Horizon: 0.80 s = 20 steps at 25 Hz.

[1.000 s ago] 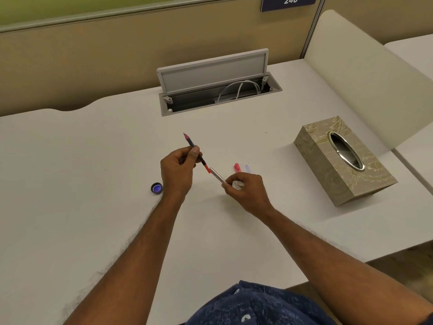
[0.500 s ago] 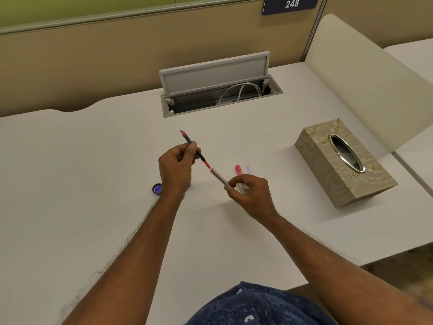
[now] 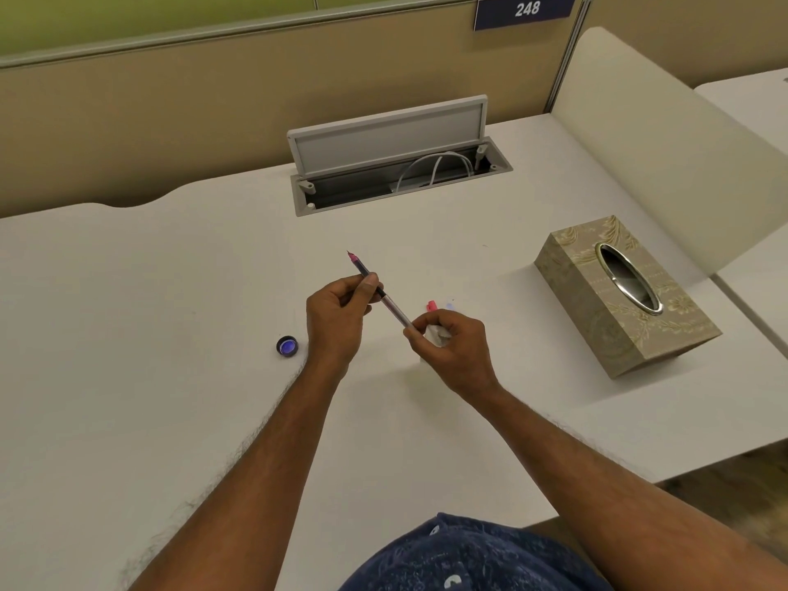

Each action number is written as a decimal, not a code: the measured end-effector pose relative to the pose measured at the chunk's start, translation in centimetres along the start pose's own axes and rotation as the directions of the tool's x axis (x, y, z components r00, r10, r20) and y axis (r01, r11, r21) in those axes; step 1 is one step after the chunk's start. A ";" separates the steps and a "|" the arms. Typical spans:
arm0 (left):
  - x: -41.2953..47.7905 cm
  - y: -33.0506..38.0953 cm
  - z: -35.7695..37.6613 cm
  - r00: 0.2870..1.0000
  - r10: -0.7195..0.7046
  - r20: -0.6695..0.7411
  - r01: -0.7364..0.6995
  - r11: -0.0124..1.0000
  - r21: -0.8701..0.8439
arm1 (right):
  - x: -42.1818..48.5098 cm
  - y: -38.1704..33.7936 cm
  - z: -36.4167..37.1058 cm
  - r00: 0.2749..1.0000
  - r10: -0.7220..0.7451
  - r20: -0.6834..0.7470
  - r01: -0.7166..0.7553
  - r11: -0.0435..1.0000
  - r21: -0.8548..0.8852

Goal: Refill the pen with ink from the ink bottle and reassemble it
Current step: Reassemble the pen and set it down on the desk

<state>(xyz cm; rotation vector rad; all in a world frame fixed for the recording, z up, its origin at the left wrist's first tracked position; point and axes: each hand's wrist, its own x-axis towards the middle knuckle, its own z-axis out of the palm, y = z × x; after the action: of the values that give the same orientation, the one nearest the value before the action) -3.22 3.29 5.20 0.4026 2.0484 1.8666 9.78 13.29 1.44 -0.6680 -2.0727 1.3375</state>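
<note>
- Pen (image 3: pixel 377 287), slim with a pink nib section and a clear grey barrel, hangs above the white desk (image 3: pixel 149 313), well left of the patterned beige tissue box (image 3: pixel 624 292).
- Left hand (image 3: pixel 337 319) pinches the nib end, fingers closed round it; tip points up and away, toward the open grey cable hatch (image 3: pixel 396 164).
- Right hand (image 3: pixel 452 347) pinches the barrel's lower end; a white wad sits in the palm, and what it is I can't tell.
- Long axis runs diagonally between both grips, so seating the barrel looks like the next call, pushing and twisting along that line.
- Small round blue cap (image 3: pixel 287 346) lies far left of the box; pink piece (image 3: pixel 431 306) nearer it.
- Navy sign (image 3: pixel 526 9) reads "248"; no brand legible.
</note>
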 end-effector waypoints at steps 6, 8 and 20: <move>-0.5 0.1 -0.1 0.996 -0.032 0.088 0.031 0.999 0.022 | 0.3 -0.6 0.3 1.000 0.014 -0.023 -0.012 0.997 0.074; -0.7 0.3 -0.2 0.991 -0.025 0.129 0.026 1.000 -0.004 | 0.3 -0.6 0.4 0.999 0.026 -0.035 -0.021 0.993 0.119; -0.9 0.9 -0.4 0.986 -0.013 0.166 0.011 1.000 0.009 | 0.1 -1.0 0.7 0.959 0.244 0.143 -0.280 0.892 0.356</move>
<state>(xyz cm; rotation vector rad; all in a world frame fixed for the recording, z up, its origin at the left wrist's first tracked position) -2.60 2.64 6.19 0.5285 1.9440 1.7550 9.14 12.59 2.14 -0.7435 -1.7643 1.8906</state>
